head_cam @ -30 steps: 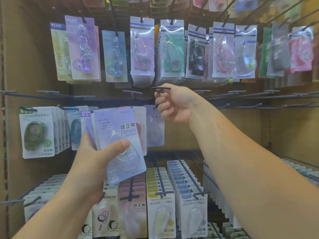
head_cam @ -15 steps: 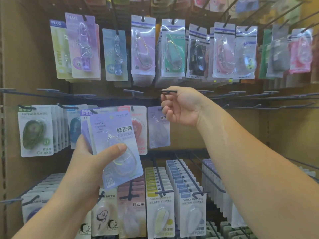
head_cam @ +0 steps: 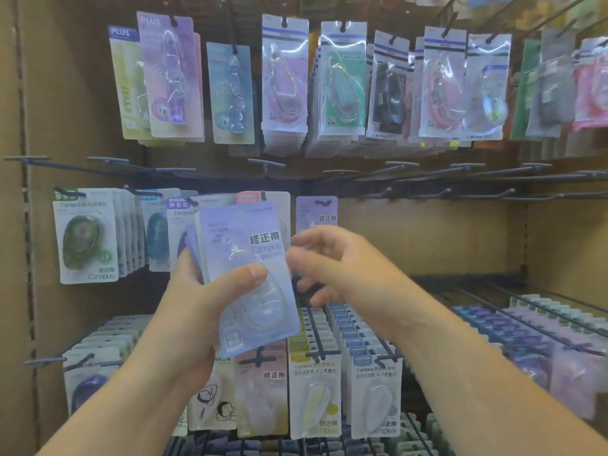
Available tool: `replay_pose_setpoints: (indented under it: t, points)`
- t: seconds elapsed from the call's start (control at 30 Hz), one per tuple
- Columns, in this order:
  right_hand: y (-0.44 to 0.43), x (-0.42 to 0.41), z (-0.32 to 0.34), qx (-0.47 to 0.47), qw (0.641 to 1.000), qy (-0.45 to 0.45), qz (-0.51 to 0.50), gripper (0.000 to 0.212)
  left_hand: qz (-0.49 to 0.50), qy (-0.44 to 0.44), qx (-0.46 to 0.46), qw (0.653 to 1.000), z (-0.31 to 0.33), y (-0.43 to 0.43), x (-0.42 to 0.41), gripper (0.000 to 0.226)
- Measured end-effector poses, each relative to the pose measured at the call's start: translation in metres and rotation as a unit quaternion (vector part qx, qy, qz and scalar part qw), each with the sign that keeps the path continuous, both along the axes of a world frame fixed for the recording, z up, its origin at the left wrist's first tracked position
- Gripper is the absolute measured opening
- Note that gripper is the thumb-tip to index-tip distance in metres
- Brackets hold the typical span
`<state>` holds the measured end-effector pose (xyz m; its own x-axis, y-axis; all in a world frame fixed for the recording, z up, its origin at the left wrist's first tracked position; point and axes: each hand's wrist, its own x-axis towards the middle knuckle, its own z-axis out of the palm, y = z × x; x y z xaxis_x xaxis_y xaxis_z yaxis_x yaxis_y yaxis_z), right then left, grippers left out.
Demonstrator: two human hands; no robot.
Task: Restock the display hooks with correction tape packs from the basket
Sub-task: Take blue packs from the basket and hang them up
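Note:
My left hand (head_cam: 200,301) grips a small stack of lilac correction tape packs (head_cam: 243,258), thumb across the front pack. My right hand (head_cam: 332,261) is blurred with motion just right of the stack, fingers loosely spread and its fingertips at the stack's right edge; whether they touch is unclear. Behind the hands a single lilac pack (head_cam: 317,210) hangs on a middle-row hook. The basket is not in view.
Several bare black hooks (head_cam: 460,179) stick out along the middle row to the right. Full rows of packs hang above (head_cam: 342,90) and below (head_cam: 375,396). Green Campus packs (head_cam: 87,238) hang at middle left. Brown cardboard-coloured panels close in both sides.
My right hand has come down from the middle-row hook to the stack's right edge. The stack in my left hand has stayed in about the same place.

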<state>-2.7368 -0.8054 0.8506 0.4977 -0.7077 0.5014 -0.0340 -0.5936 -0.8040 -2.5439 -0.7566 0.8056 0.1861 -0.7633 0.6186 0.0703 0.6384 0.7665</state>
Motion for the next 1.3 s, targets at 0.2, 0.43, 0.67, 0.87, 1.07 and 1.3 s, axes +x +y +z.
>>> replay_pose_setpoints:
  t: [0.2, 0.43, 0.67, 0.87, 1.07, 1.3]
  points:
    - [0.009, 0.007, -0.025, -0.050, 0.999, -0.010, -0.003, 0.032, 0.035, 0.014, 0.014, 0.999, 0.000, -0.005, -0.008, 0.097]
    - [0.007, 0.002, -0.030, 0.041, 0.992, -0.106, 0.061, 0.024, -0.009, 0.022, 0.034, 0.999, 0.000, 0.001, -0.012, 0.070]
    - [-0.005, -0.004, -0.035, 0.053, 0.983, -0.177, 0.022, 0.017, 0.063, 0.076, 0.046, 0.994, -0.002, -0.001, -0.013, 0.078]
    - [-0.021, -0.010, -0.036, 0.037, 0.984, -0.163, -0.055, 0.015, 0.086, 0.071, 0.049, 0.993, 0.000, 0.001, -0.010, 0.077]
    - [-0.030, -0.006, -0.038, -0.004, 0.982, -0.154, -0.105, 0.013, 0.086, 0.058, 0.038, 0.994, -0.003, 0.002, -0.012, 0.076]
    - [-0.031, -0.008, -0.042, 0.002, 0.977, -0.178, -0.116, 0.012, 0.086, 0.045, 0.016, 0.995, -0.007, 0.008, -0.009, 0.066]
